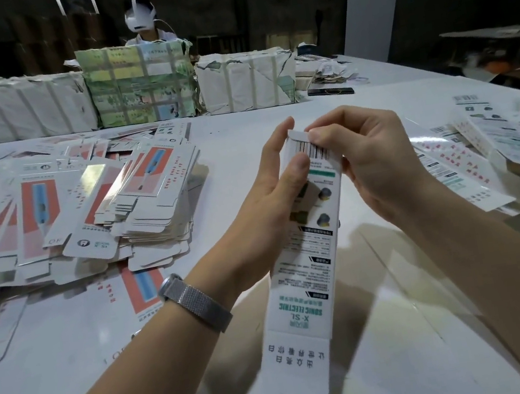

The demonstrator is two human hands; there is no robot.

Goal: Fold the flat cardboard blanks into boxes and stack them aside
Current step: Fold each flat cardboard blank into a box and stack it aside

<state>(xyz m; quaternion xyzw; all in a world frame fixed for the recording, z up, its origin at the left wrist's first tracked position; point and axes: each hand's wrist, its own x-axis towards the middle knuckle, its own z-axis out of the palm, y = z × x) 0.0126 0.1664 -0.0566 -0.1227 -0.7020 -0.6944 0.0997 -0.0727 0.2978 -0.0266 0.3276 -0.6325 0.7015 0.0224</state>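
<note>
Box in the hands: one long white box (305, 234) is held up between both hands, over the surface (411, 343); it looks opened into a tube; its far end is by the fingertips and its near end points back at the person
Left hand: the left hand (271, 188) wraps round the left side of the box near its far end; the thumb lies on the printed face by the barcode
Right hand: the right hand (371, 158) pinches the small flap at the far end of the box, with curled fingers and thumb
Step now: I think the far end flap is being tucked in; the near flap (300, 371) sticks out open, so that end is not closed yet
Done so far: a heap of white printed boxes and card (494, 139) lies to the right of the right hand; these may be the finished ones, but I cannot tell if each is folded
Left to do: a big pile of flat blanks (76, 208) sits to the left of the left hand; too many to count, surely dozens; so most of the job looks still ahead
Count: one box in hand; two hands; one pile of blanks; one heap on the right; four wrapped bundles (138, 83) in a row beyond the hands
Other things: one metal wristband (197, 303) on the left wrist; one person (141, 18) sits beyond the bundles
</note>
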